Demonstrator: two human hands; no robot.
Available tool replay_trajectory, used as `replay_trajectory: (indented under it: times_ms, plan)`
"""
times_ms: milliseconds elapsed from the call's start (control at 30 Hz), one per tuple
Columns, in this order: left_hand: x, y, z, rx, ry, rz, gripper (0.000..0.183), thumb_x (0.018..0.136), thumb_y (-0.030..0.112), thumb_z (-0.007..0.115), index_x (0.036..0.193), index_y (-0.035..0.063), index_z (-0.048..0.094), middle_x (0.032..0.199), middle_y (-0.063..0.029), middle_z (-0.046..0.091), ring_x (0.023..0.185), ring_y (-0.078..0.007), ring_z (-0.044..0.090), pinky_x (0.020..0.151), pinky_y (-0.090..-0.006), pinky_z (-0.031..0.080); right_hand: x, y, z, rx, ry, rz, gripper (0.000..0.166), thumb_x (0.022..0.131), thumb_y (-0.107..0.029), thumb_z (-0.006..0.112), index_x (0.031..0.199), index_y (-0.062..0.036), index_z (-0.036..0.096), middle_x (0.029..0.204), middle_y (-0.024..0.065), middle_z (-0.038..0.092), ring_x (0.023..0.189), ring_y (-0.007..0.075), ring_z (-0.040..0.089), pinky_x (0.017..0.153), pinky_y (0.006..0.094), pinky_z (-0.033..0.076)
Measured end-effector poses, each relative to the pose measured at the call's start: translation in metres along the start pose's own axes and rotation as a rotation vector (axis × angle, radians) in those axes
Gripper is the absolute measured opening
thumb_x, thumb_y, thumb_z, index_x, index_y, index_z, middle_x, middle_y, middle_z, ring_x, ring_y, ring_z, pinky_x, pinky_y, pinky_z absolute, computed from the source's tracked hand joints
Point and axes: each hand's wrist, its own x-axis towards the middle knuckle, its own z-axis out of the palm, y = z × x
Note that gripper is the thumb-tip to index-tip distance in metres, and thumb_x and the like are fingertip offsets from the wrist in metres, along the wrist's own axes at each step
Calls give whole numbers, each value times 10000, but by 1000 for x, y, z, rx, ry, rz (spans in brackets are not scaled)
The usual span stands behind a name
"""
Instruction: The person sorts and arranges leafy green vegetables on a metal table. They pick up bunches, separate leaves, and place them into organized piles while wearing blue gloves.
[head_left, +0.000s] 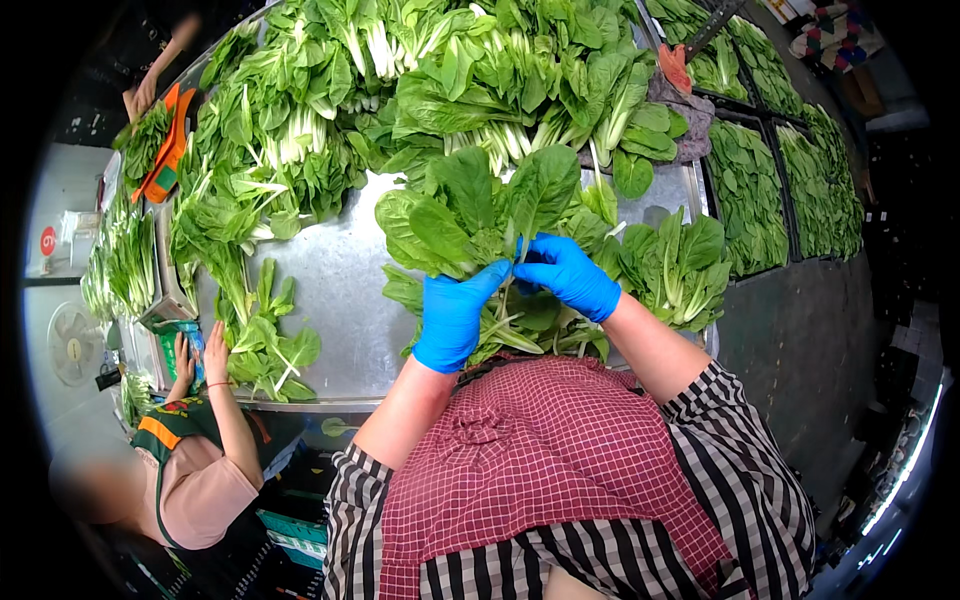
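Note:
My left hand (454, 319), in a blue nitrile-type glove, grips a leafy green plant (469, 214) near its base, over the table's front edge. The plant's broad leaves spread away from me. My right hand (574, 277), gloved alike, pinches a leaf stalk (520, 244) of the same plant, its fingertips close to the left thumb. Part of the stalk is hidden behind the fingers. Below both hands, loose leaves and pale stems (517, 334) lie against my red checked apron (525, 435). To the right of my right hand rests a bunch of greens (675, 270).
Heaped greens (300, 90) cover the far side of the metal table (337, 300). Black crates (781, 187) packed with leaves stand at right, near a grey cloth (694, 124). At left are an orange scale (161, 169) and a co-worker (195, 480), hands on a plastic packet (193, 349).

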Motion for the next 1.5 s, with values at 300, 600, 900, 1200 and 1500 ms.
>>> replay_trajectory:
  times_ms: [300,600,900,1200,1500]
  plan:
    - [4,-10,-10,23,38,-24,260,821,47,673,1071,11,615,953,-63,656,803,-147,617,688,-265,484,-6,-1,14,-302,156,-235,384,834,-203,668,1148,2,585,908,97,653,769,123,610,704,294,506]
    - [11,-13,-13,-229,-48,-116,330,861,74,629,1170,-10,552,1060,-88,628,913,-178,613,741,-299,506,-19,-25,35,-658,275,-368,386,768,-337,731,1091,-146,640,789,67,636,675,175,611,634,287,493]
    - [10,-5,-21,-476,-152,-236,447,901,74,560,1324,49,420,1197,-153,579,1013,-266,607,814,-419,544,39,-12,-86,-152,779,-275,265,838,-204,682,1018,-17,632,859,68,656,707,152,613,614,270,513]
    - [8,-3,-18,-343,-110,-255,377,885,74,577,1245,6,487,1113,-137,621,846,-196,612,732,-357,548,82,17,-156,-169,979,-94,338,821,-305,701,944,-6,604,731,91,650,516,152,581,467,290,455]
    - [7,-3,-14,-282,-101,-238,371,883,66,576,1235,-9,486,1092,-137,623,835,-193,613,722,-350,547,71,-18,-142,18,921,-197,238,903,-222,594,921,13,555,747,108,658,541,151,587,525,281,476]
